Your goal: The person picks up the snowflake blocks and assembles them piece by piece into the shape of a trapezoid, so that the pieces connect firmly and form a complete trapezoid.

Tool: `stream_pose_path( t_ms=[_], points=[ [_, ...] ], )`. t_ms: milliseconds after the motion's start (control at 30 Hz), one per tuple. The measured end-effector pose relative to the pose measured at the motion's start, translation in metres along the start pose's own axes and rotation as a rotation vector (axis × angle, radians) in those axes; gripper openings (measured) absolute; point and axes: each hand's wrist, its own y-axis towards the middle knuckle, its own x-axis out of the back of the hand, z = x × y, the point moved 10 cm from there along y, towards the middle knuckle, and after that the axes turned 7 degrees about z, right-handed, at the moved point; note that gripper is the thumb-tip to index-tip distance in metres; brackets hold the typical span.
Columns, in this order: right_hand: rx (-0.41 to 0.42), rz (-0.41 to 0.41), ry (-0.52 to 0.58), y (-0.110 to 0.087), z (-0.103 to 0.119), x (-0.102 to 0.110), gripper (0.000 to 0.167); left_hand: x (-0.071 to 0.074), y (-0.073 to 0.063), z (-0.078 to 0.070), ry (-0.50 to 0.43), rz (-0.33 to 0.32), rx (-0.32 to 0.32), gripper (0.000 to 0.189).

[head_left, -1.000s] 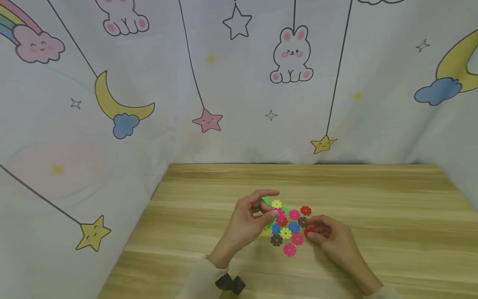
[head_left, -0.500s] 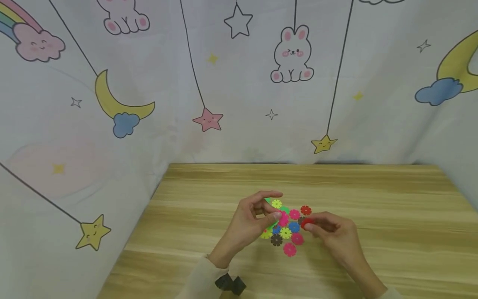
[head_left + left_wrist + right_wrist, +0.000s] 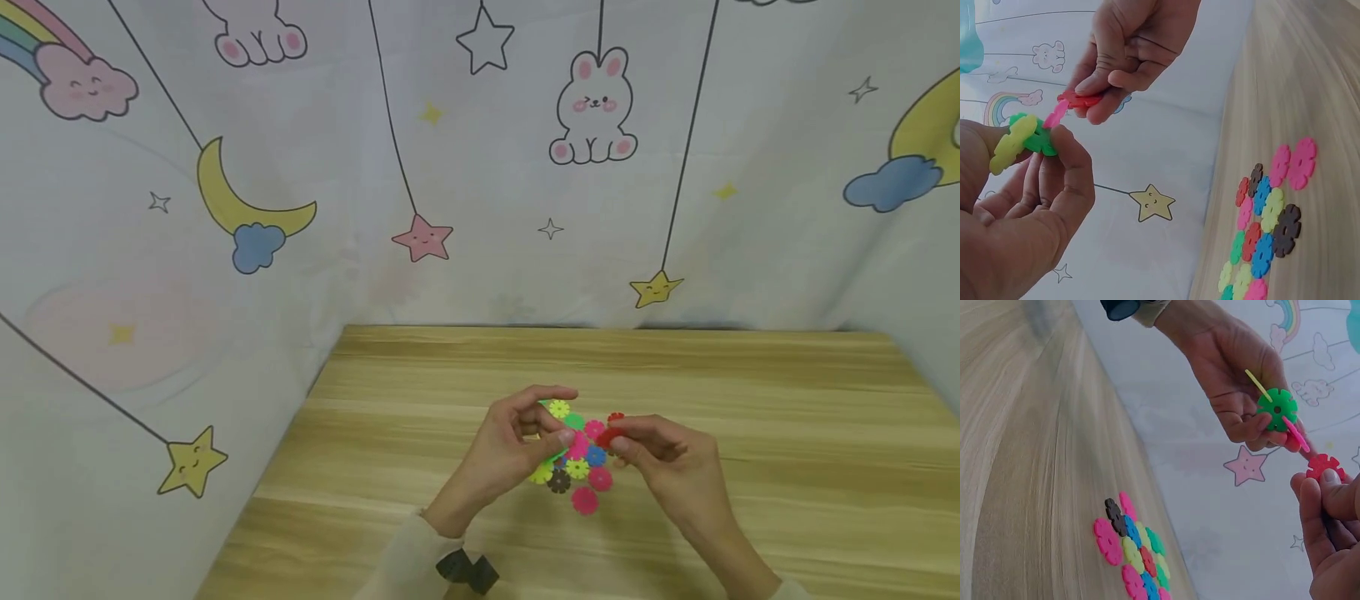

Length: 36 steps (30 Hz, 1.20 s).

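My left hand (image 3: 506,446) pinches a small joined cluster of notched plastic snowflake discs. In it, a green disc (image 3: 1284,400) has a yellow disc (image 3: 1013,145) slotted in at one side and a pink disc (image 3: 1055,115) standing out at the other. Between thumb and fingers, my right hand (image 3: 675,467) holds a red disc (image 3: 1325,469) by its edge. In the left wrist view this red disc overlaps the pink one's outer edge; the right wrist view shows a small gap between them. Both hands are raised over the table.
Several loose discs in pink, blue, yellow, brown, red and green lie on the wooden table (image 3: 360,467) beneath the hands, among them a pink disc (image 3: 585,501) nearest me. A printed white curtain (image 3: 495,167) hangs behind the table and along its sides.
My right hand has lifted the red disc off the table and brought it up and left toward the cluster. My left hand has shifted slightly right, still holding the cluster.
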Motion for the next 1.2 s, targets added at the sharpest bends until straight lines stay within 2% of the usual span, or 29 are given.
stream_pose_path(
  t_ms=[267, 467, 700, 867, 967, 1200],
  points=[
    [0.087, 0.034, 0.028, 0.001, 0.011, -0.005, 0.015, -0.004, 0.000, 0.001, -0.028, 0.023, -0.016, 0.048],
    [0.048, 0.048, 0.006, -0.001, 0.008, -0.009, 0.013, -0.008, -0.002, 0.003, -0.057, 0.038, 0.007, 0.047],
    [0.104, 0.079, 0.132, -0.004, 0.010, -0.017, 0.015, -0.013, -0.008, 0.006, -0.084, 0.049, 0.026, 0.047],
    [0.104, 0.058, 0.177, -0.006, 0.006, -0.018, 0.019, -0.016, -0.010, 0.006, -0.094, 0.063, 0.037, 0.047],
    [0.095, 0.028, 0.174, -0.007, 0.004, -0.017, 0.021, -0.020, -0.009, 0.004, -0.096, 0.082, 0.019, 0.047],
    [0.141, 0.008, 0.198, -0.006, 0.006, -0.015, 0.025, -0.026, -0.003, -0.005, -0.082, 0.111, -0.110, 0.048]
  ],
)
